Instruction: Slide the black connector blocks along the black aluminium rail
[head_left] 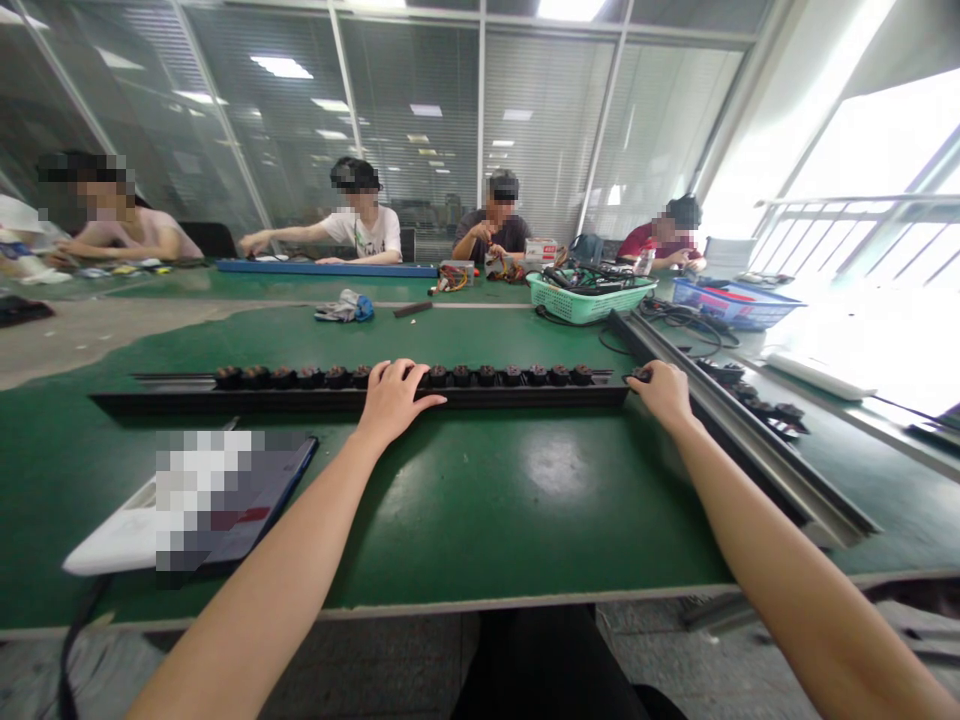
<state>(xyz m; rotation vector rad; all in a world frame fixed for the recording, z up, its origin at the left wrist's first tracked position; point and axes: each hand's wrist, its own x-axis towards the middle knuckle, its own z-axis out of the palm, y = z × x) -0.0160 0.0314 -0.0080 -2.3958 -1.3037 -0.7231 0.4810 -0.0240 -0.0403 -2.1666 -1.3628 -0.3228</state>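
A long black rail (525, 397) lies across the green table, with a row of small round black sockets (487, 376) set in its channel. My left hand (391, 398) grips the rail near its middle, fingers over the top and thumb along the front side; it hides part of the row. At the rail's right end, my right hand (666, 392) pinches a small black socket (640, 376) between thumb and fingers. Its lower part is hidden. Beside that hand, a second long rail (780, 465) runs diagonally, its metallic channel showing.
More black sockets (776, 410) lie right of the diagonal rail. A green basket (589, 305) of dark parts and a blue basket (739, 308) stand behind. At front left are a white device (112, 535) and a dark tablet-like object (289, 480). Several people sit across the table.
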